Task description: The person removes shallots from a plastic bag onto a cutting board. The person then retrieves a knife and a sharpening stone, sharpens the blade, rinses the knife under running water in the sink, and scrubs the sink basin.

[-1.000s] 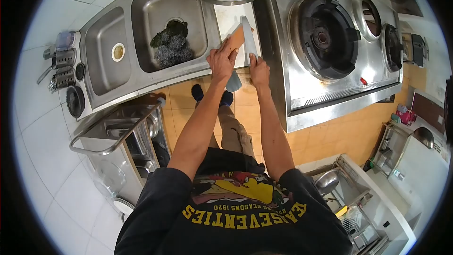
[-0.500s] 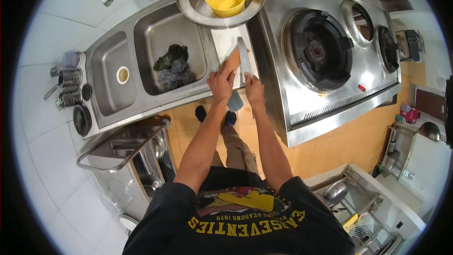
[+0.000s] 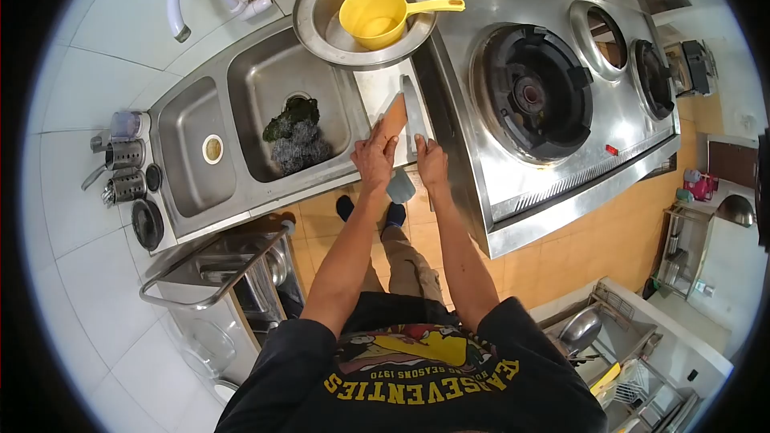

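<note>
An orange-brown sharpening stone (image 3: 394, 115) with a grey underside is gripped at its near end by my left hand (image 3: 374, 162). My right hand (image 3: 432, 164) is closed around the handle of a knife (image 3: 412, 112). Its broad grey blade points away from me, close along the stone's right side; whether the two touch I cannot tell. Both are over the white strip of counter (image 3: 381, 84) between the sink and the stove.
A metal basin (image 3: 309, 28) with a yellow dipper (image 3: 373, 18) stands beyond my hands. To the left, a double sink (image 3: 249, 56) holds dark scrubbing mesh (image 3: 297, 136). The stove (image 3: 513, 192) with its black burner (image 3: 529, 96) is on the right. A grey-blue container (image 3: 401, 186) is below.
The head view has shifted slightly, so the basin and sink appear lower. The knife blade has moved a little relative to the stone. Both hands keep their holds.
</note>
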The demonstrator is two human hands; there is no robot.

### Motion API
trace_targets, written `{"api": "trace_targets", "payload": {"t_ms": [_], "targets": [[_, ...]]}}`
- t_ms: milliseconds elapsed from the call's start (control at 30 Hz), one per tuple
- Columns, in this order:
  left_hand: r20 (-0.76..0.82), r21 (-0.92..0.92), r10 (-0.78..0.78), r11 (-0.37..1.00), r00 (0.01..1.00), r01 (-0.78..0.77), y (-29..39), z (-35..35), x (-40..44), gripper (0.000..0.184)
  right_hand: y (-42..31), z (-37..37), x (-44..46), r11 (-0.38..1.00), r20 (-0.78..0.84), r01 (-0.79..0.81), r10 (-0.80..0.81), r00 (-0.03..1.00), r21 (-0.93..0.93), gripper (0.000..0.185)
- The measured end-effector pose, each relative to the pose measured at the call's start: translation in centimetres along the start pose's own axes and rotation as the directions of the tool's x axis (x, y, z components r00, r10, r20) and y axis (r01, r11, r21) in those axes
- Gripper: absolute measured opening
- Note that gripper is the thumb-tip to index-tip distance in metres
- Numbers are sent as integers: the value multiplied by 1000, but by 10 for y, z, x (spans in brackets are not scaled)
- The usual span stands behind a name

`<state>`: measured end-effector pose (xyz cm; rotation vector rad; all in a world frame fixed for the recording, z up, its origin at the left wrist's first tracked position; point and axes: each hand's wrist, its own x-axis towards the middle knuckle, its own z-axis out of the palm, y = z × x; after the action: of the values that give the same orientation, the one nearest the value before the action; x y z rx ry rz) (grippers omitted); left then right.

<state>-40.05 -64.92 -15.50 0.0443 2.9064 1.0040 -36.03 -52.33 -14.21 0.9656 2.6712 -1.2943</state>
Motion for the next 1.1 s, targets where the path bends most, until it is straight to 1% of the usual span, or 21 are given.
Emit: {"api": "trace_targets", "payload": {"t_ms": [33, 67, 167, 200, 300, 333, 433, 467, 567, 633, 667, 767, 800, 867, 933, 1033, 1067, 1100], "targets": [[4, -10, -4, 1000, 1000, 4, -1, 0, -1, 53, -5, -7, -9, 1000, -13, 10, -10, 1000, 3, 50], [6, -22, -10, 1000, 1000, 11, 0, 2, -2, 52, -8, -13, -25, 999, 4, -35, 35, 999, -8, 50], [22, -52, -38, 998, 999, 39, 3, 0, -3, 52, 8, -16, -58, 994, 78, -66, 73, 994, -85, 49], [25, -44, -37, 998, 999, 38, 2, -1, -3, 52, 19, -9, -62, 994, 78, -99, 102, 992, -44, 47], [26, -28, -29, 999, 999, 30, 4, -3, -3, 52, 24, 3, -44, 996, 24, 3, 0, 1000, -91, 45], [45, -15, -37, 999, 998, 38, 4, -3, -2, 52, 14, -2, -32, 991, 61, -34, 42, 997, -132, 46], [20, -5, -35, 999, 999, 36, 6, -2, -3, 52, -10, -12, -17, 994, 1, -18, 18, 1000, -106, 49], [16, 3, -25, 1000, 1000, 25, 6, -2, -1, 52, -5, -11, -17, 989, -1, -1, 1, 1000, -147, 46], [15, 11, -23, 1000, 1000, 23, 3, -1, -4, 53, -7, -30, -44, 992, 112, -105, 113, 987, -76, 46], [22, 0, -21, 1000, 1000, 21, 2, 0, -3, 57, 7, -22, -59, 990, 105, -93, 104, 989, -108, 47], [-6, 2, -6, 1000, 1000, 6, 2, 1, -2, 56, 13, -16, -63, 989, 103, -85, 97, 990, -120, 48], [-4, 12, 5, 1000, 1000, -5, -3, 3, -2, 54, 29, 2, -42, 989, 55, -16, 24, 998, -147, 50], [8, 5, -14, 1000, 1000, 14, -1, 2, -2, 53, 17, -4, -31, 985, 85, -33, 48, 995, -170, 50], [31, -10, -51, 999, 998, 51, 6, -3, -2, 51, 4, -8, -14, 987, 47, -30, 38, 998, -155, 50], [16, -6, -34, 999, 999, 34, 6, -3, -2, 51, -3, -11, -6, 994, 32, -12, 15, 999, -109, 50], [-23, -29, -12, 1000, 1000, 11, 4, -1, -2, 51, 3, -23, -30, 994, 119, -52, 64, 991, -96, 47], [-36, -40, -5, 999, 999, 4, 3, 0, -4, 52, 9, -18, -42, 995, 71, -27, 35, 997, -100, 45], [-34, -43, -6, 999, 999, 4, 2, 1, -6, 52, 14, -12, -46, 992, 64, -38, 46, 997, -122, 45]]}}
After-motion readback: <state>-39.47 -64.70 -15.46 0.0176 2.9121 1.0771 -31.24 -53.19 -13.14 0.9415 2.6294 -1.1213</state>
